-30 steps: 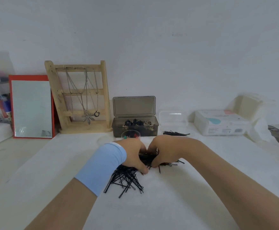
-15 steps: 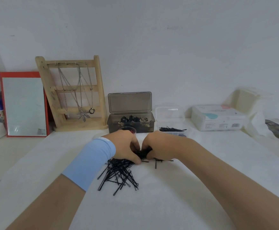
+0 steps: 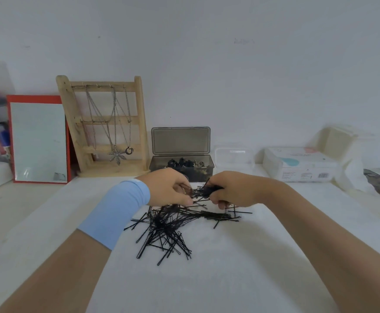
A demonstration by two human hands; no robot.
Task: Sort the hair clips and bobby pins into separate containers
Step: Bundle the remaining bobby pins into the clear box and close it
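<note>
Nearest, loose bobby pins (image 3: 166, 231) lie heaped on the counter (image 3: 229, 279) just below both grips, the left grip (image 3: 168, 188) pinching a few, the right grip (image 3: 232, 190) clamped on a bunch (image 3: 209, 189), and hair clips (image 3: 182, 163) sit in the smoky box (image 3: 203, 172) just beyond.

bobby pins (image 3: 166, 231): thin black wire, looked like coated metal, slight sheen. table cover (image 3: 229, 279): white, matt, faintly textured, cloth-like. smoky box (image 3: 182, 171): translucent grey plastic, smooth, with a glossy lid. hair clips (image 3: 184, 164) inside looked like dark plastic, too small to judge the finish. clear box (image 3: 234, 155): transparent plastic, smooth. jewellery stand (image 3: 139, 123): bare pale wood, matt, rough-sawn edges. chains (image 3: 114, 123) on it were silvery metal. mirror (image 3: 39, 141): glossy glass in a smooth red frame. wristband (image 3: 119, 213): light-blue matt cloth. white pack (image 3: 299, 164): smooth, printed, material unclear.
</note>
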